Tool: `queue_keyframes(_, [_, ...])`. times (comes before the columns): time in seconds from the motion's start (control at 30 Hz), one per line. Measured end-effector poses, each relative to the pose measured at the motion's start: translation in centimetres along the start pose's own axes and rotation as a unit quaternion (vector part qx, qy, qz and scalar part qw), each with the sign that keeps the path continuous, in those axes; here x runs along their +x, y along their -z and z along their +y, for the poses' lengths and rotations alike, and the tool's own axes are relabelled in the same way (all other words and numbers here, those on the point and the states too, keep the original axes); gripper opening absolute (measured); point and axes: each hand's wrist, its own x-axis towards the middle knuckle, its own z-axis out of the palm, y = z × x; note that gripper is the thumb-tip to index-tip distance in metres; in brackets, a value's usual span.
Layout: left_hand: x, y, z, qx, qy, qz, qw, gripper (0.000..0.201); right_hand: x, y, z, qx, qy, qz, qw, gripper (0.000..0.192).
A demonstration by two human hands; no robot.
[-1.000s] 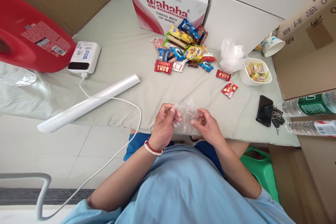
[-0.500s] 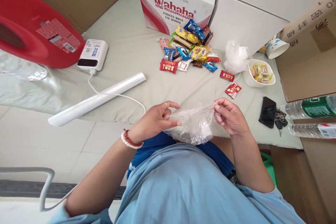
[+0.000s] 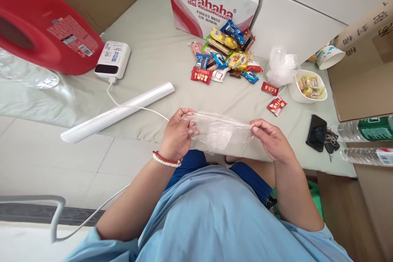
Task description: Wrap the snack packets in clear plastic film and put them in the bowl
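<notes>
A clear plastic bag [image 3: 219,133] is stretched between my two hands, just above the near edge of the covered surface. My left hand [image 3: 179,133] grips its left end, the fingers curled in the film. At the other end, my right hand [image 3: 270,137] pinches the bag's upper corner between thumb and fingertips. Something whitish shows through the film in the middle; I cannot make out what. Beyond the bag lies a pile of wrapped snacks [image 3: 227,55]. Two red snack packets, one a small dark red packet [image 3: 269,88], lie closer to my right hand.
A white bowl [image 3: 308,98] of yellow packets stands beside a crumpled plastic bag [image 3: 281,67]. At right are a phone [image 3: 316,133], keys and two bottles. A white tube light [image 3: 118,112], power bank [image 3: 112,59] with cable, and red jug [image 3: 55,28] are left. Boxes line the back.
My left hand has closed on the bag's left end, where its thumb and forefinger were apart before. The bag is now drawn out wider and flatter. My right hand keeps its pinch.
</notes>
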Motion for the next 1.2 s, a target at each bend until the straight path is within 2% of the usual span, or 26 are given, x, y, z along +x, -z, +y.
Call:
queue_keyframes(0.07, [-0.2, -0.1, 0.3, 0.035, 0.027, -0.05, 0.998, 0.024, 0.2, -0.3, 0.0, 0.116, -0.024, 0.043, 0.992, 0.027])
queue_keyframes(0.13, [-0.4, 0.3, 0.9, 0.103, 0.055, -0.129, 0.985, 0.027, 0.4, 0.3, -0.2, 0.188, -0.059, 0.048, 0.979, 0.03])
queue_keyframes(0.2, [-0.6, 0.9, 1.8, 0.167, 0.068, -0.184, 0.966, 0.029, 0.6, 1.5, -0.6, 0.202, -0.079, 0.03, 0.976, 0.03])
queue_keyframes(0.27, [-0.6, 1.6, 2.6, 0.196, 0.067, -0.205, 0.957, 0.03, 1.1, 2.9, -0.8, 0.188, -0.089, 0.008, 0.978, 0.029])
queue_keyframes(0.33, [-0.3, 2.0, 3.1, 0.187, 0.074, -0.215, 0.956, 0.034, 1.8, 3.6, -0.6, 0.178, -0.084, 0.012, 0.98, 0.031])
queue_keyframes(0.43, [0.4, 1.7, 2.6, 0.131, 0.078, -0.194, 0.969, 0.04, 2.6, 2.9, 0.4, 0.2, -0.085, 0.053, 0.975, 0.049])
queue_keyframes(0.53, [1.0, 0.5, 1.0, 0.085, 0.039, -0.103, 0.99, 0.035, 2.3, 0.3, 1.7, 0.224, -0.132, 0.054, 0.964, 0.082])
queue_keyframes(0.63, [0.7, -0.9, -1.0, 0.068, -0.023, -0.029, 0.997, 0.033, 1.0, -2.7, 2.5, 0.222, -0.151, 0.072, 0.961, 0.098])
queue_keyframes(0.77, [-0.6, -1.8, -1.9, 0.079, -0.082, -0.043, 0.993, 0.042, 0.2, -4.9, 2.4, 0.163, -0.144, 0.061, 0.974, 0.098])
queue_keyframes(0.83, [-1.0, -1.5, -1.0, 0.074, -0.082, -0.056, 0.992, 0.043, 0.5, -4.6, 1.9, 0.133, -0.128, 0.045, 0.982, 0.087])
queue_keyframes(0.93, [-0.7, 0.1, 1.4, 0.065, -0.053, -0.058, 0.995, 0.037, 1.0, -2.6, 1.3, 0.114, -0.09, 0.051, 0.988, 0.069])
queue_keyframes(1.07, [1.2, 3.3, 4.1, 0.086, 0.014, -0.05, 0.995, 0.032, 0.8, 1.0, 1.0, 0.092, -0.09, 0.038, 0.991, 0.063])
queue_keyframes(1.2, [3.8, 5.1, 4.6, 0.135, 0.025, -0.036, 0.99, 0.027, 0.4, 2.6, 1.5, 0.078, -0.1, 0.012, 0.992, 0.06])
